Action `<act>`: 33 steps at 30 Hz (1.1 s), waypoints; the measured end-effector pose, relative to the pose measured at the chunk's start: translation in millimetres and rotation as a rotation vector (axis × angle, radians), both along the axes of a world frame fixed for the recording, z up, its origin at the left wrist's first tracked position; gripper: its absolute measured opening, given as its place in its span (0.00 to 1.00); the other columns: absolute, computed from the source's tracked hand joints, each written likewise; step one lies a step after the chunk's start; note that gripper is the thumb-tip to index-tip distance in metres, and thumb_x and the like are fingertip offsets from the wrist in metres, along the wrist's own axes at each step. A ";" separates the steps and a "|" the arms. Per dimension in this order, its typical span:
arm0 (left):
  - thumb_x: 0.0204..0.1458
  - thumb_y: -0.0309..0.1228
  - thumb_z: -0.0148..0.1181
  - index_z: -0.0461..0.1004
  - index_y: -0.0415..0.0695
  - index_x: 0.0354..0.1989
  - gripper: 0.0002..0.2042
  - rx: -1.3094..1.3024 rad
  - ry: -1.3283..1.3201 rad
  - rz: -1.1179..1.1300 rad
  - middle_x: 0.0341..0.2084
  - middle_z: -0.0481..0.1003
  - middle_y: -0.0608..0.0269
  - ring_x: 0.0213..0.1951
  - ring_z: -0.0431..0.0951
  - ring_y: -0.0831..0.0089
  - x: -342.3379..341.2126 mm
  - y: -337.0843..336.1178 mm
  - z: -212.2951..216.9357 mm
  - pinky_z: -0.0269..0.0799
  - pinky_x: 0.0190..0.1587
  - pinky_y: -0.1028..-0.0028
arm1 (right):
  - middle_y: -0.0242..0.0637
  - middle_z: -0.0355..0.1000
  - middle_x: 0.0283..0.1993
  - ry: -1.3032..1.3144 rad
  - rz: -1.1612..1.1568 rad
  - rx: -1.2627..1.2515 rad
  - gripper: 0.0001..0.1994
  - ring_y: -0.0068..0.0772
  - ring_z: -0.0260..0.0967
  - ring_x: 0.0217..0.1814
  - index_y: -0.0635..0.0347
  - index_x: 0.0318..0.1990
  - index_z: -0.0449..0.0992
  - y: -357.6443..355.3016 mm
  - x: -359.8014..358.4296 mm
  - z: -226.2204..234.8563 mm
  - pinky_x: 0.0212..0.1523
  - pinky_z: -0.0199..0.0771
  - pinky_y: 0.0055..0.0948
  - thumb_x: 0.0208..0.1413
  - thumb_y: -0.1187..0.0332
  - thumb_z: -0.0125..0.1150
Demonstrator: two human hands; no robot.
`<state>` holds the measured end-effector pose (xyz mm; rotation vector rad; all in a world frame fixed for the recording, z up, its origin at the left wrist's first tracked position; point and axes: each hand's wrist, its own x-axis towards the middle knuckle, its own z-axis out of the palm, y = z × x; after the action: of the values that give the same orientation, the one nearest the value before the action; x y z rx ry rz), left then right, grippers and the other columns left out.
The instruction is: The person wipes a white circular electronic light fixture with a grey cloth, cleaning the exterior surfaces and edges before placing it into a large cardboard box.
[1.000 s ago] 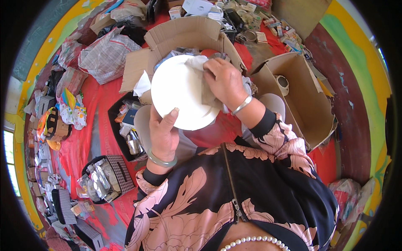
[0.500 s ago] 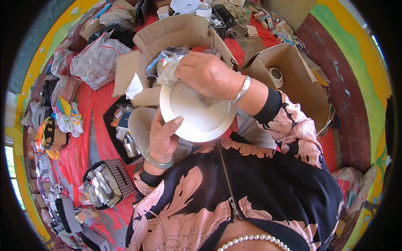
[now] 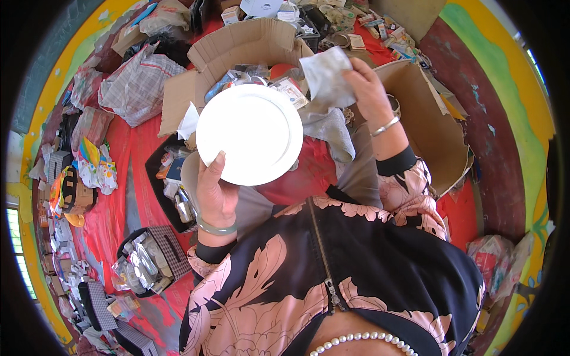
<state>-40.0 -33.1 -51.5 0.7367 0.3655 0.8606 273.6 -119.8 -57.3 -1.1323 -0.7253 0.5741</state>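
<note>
In my left hand (image 3: 217, 196) is a round white plate (image 3: 249, 135), gripped at its lower left rim with the thumb on its face. Light glares off the plate, so surface detail is washed out. My right hand (image 3: 371, 95) is up to the right, apart from the plate, and pinches a thin whitish wipe (image 3: 326, 74) that hangs to the left of the fingers. A grey cloth (image 3: 329, 133) lies below the wipe. Behind the plate stands an open cardboard box (image 3: 243, 47) with mixed items inside, partly hidden by the plate.
A second open cardboard box (image 3: 436, 127) stands at my right. On my left are a black bin (image 3: 160, 193) of small goods and a checked basket (image 3: 172, 252) of bottles. A plaid bag (image 3: 139, 89) sits farther left on the red floor covering (image 3: 119, 207).
My right hand has lifted off the plate and moved right with the wipe. The plate has shifted left and slightly up, and its face now catches bright light.
</note>
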 end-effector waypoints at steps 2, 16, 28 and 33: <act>0.49 0.27 0.58 0.58 0.39 0.57 0.26 -0.007 0.002 0.007 0.51 0.66 0.57 0.53 0.67 0.65 0.9 0.1 2.1 0.64 0.55 0.65 | 0.30 0.71 0.32 0.147 -0.040 -0.046 0.08 0.18 0.67 0.31 0.65 0.39 0.72 -7.4 -2.5 10.3 0.30 0.69 0.20 0.52 0.73 0.56; 0.48 0.22 0.60 0.60 0.36 0.56 0.26 0.161 0.119 -0.139 0.49 0.68 0.60 0.50 0.68 0.71 26.2 -26.6 1.8 0.62 0.54 0.72 | 0.45 0.63 0.58 -1.057 -0.061 -0.019 0.20 0.45 0.56 0.64 0.65 0.58 0.63 20.6 -120.0 12.2 0.65 0.51 0.35 0.58 0.71 0.49; 0.45 0.31 0.65 0.59 0.40 0.57 0.30 0.127 0.040 -0.127 0.50 0.67 0.61 0.52 0.68 0.66 15.9 -12.9 -16.6 0.64 0.55 0.66 | 0.46 0.58 0.62 -1.363 0.074 -0.177 0.20 0.40 0.48 0.68 0.60 0.58 0.64 14.4 -115.6 19.5 0.67 0.43 0.41 0.59 0.64 0.44; 0.48 0.35 0.63 0.57 0.38 0.59 0.31 0.150 0.056 0.014 0.52 0.66 0.59 0.54 0.67 0.65 9.5 -1.9 -10.2 0.63 0.55 0.65 | 0.45 0.70 0.47 -1.140 -0.123 -0.197 0.13 0.45 0.68 0.50 0.65 0.45 0.73 -2.1 -90.4 14.8 0.51 0.68 0.36 0.52 0.71 0.52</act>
<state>-30.5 -35.0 -61.7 0.8997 0.3589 0.8892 183.2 -121.9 -42.4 -1.6648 -1.5685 -0.1802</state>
